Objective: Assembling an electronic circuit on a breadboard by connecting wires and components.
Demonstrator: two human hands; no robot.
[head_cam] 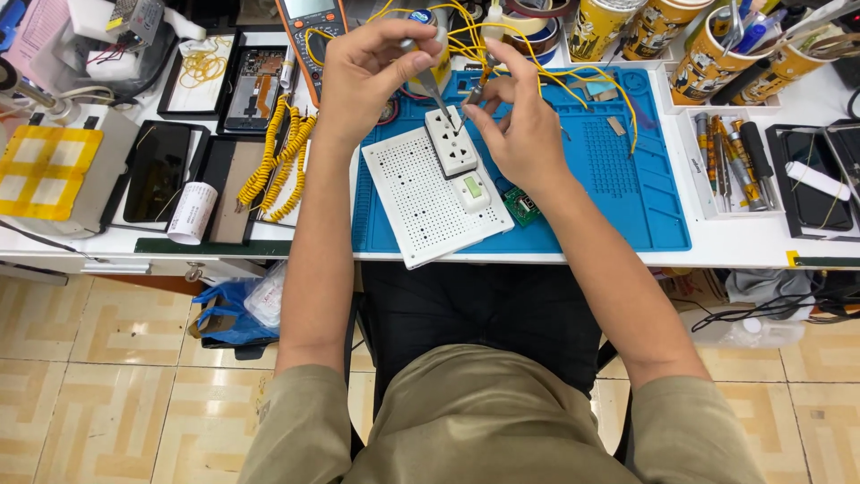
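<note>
Left hand [367, 67] grips a probe [428, 79], tip at the white socket [451, 142]. Right hand [518, 125] pinches a second probe [473, 97] at the same socket. Socket sits on a white perforated board [421, 202], on a blue mat [627, 179], table [761, 242] centre.

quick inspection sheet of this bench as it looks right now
surface: white bench with a blue work mat on it
job's things: white perforated board carrying a white socket and a switch; a probe in the left hand and another probe in the right hand, both tips at the socket
clutter: yellow cans of tools, tray of screwdrivers, dark phone screens, paper roll
fingers: both hands pinch their probes
cables: yellow leads run to a meter; coiled yellow wires lie left of the mat
surroundings: tiled floor, blue bag under the bench
</note>
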